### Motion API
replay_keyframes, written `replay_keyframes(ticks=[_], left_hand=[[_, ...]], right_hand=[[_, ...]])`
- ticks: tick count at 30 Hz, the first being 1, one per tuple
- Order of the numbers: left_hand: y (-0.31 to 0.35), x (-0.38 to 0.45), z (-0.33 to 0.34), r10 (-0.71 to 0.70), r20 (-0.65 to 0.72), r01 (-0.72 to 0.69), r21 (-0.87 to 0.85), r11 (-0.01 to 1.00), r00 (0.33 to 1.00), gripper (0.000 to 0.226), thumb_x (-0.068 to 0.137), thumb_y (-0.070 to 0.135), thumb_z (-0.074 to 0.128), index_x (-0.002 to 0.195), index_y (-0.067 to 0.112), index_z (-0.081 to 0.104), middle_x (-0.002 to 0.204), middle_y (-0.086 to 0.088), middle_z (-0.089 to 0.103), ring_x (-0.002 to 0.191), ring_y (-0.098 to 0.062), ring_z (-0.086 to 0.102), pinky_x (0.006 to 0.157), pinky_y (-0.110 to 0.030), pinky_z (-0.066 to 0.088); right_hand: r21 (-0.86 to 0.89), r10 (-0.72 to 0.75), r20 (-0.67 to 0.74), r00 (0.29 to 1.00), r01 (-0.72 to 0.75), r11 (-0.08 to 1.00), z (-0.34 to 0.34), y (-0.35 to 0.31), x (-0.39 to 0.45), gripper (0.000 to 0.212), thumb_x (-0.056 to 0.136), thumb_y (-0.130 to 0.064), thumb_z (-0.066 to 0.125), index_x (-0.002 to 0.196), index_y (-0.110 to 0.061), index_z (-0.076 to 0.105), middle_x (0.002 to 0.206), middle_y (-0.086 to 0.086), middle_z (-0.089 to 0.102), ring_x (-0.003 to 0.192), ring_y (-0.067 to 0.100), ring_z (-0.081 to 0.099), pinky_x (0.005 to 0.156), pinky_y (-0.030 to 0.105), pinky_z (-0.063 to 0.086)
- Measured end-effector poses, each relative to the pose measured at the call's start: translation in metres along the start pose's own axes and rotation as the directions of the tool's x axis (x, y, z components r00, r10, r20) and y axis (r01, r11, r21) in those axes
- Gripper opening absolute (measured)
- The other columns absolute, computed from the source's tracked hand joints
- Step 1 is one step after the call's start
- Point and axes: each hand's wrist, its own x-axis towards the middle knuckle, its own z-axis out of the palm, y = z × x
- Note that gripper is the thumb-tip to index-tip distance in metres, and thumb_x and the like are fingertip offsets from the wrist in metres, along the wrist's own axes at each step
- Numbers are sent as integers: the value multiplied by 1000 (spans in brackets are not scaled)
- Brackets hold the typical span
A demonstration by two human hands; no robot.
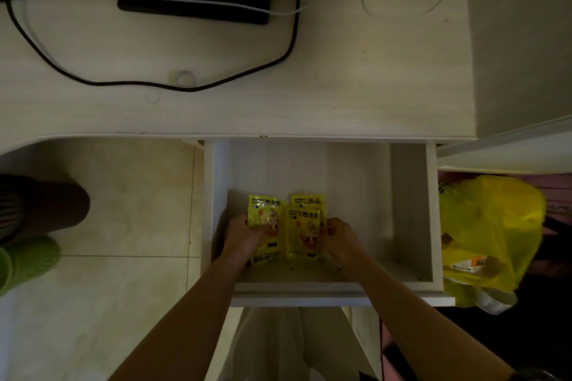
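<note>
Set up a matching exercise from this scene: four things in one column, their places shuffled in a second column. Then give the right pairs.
Things
1. snack packets
2. black cable
3. yellow plastic bag
4. green shoe

Places
A. on the floor tiles, left of the drawer
B. on the desktop
C. inside the open drawer
D. outside the drawer, to its right

Pairs: 1-C, 2-B, 3-D, 4-A
</note>
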Motion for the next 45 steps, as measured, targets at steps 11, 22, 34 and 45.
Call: replay_keyframes(ticks=[11,22,34,45], left_hand=[[2,-41,-5,45,-92,-19,271,963,995,25,91,7,54,116,5,54,111,-16,63,93,-27,58,73,-32,43],[-17,-120,-52,194,-204,-154,197,968,960,25,86,14,59,112,15,62,114,-7,66,98,-20,61,78,-25,43],[-120,-200,-121,378,-472,-245,320,915,796,21,95,24,49,114,24,58,101,6,66,89,-9,61,74,-17,41],[-251,-222,-238,264,-647,-148,230,962,715,22,96,27,47,116,26,56,99,6,64,88,-10,60,75,-22,50]], right_hand=[[-190,1,16,1000,2,982,-47,8,-32,48,92,-12,53,138,-6,42,130,17,55,103,25,58,83,28,46],[-565,-422,141,896,423,708,-47,-50,-108,37,95,-17,44,131,-7,46,118,16,62,98,30,63,82,35,52],[-623,-664,473,579,753,212,77,-105,-198,36,96,-17,40,131,-10,47,127,12,55,113,26,55,96,37,46],[-578,-622,649,439,816,-27,241,-128,-268,38,97,-21,37,134,-15,44,129,7,54,115,20,51,95,28,42]])
